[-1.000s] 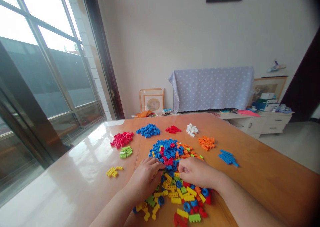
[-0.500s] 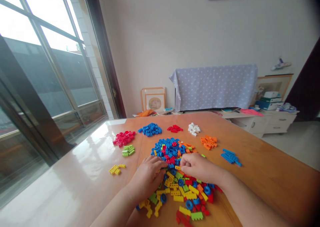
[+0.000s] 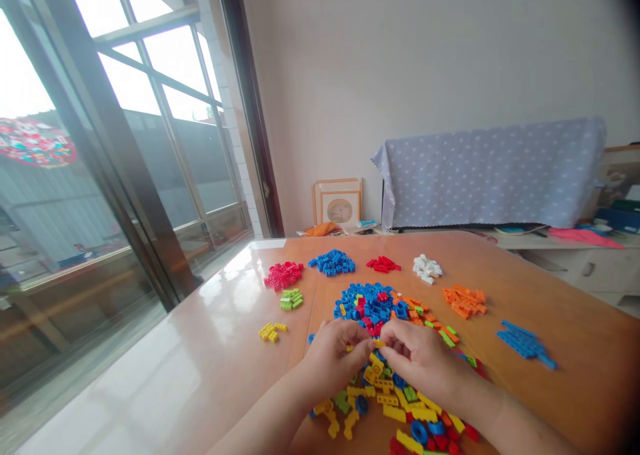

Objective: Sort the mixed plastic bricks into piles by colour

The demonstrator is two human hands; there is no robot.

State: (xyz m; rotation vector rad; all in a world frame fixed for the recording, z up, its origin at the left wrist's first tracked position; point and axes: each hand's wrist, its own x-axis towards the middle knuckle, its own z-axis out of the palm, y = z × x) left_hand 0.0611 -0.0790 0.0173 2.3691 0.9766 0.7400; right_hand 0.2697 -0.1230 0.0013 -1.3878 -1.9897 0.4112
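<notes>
Head view: at lower centre, our left hand (image 3: 336, 351) and right hand (image 3: 425, 351) pinch a small yellow brick (image 3: 379, 343) between them, over a mixed heap (image 3: 387, 399) whose middle our hands partly hide. Around it lie sorted groups: a yellow cluster (image 3: 273, 332), a green cluster (image 3: 291, 299) and a crimson cluster (image 3: 283, 275) to the left; a blue cluster (image 3: 332, 263), a red cluster (image 3: 383, 264) and a white cluster (image 3: 427, 268) beyond; an orange cluster (image 3: 465, 301) and blue strips (image 3: 527, 343) to the right. At upper left, a patterned oval (image 3: 37, 143) is too blurred for us to tell whether it bears writing. The table (image 3: 200, 375) spreads into the lower left; its far edge crosses mid-frame below a framed picture (image 3: 340, 209) and a draped cloth (image 3: 490, 175), and its right edge slants toward the frame's right side.
</notes>
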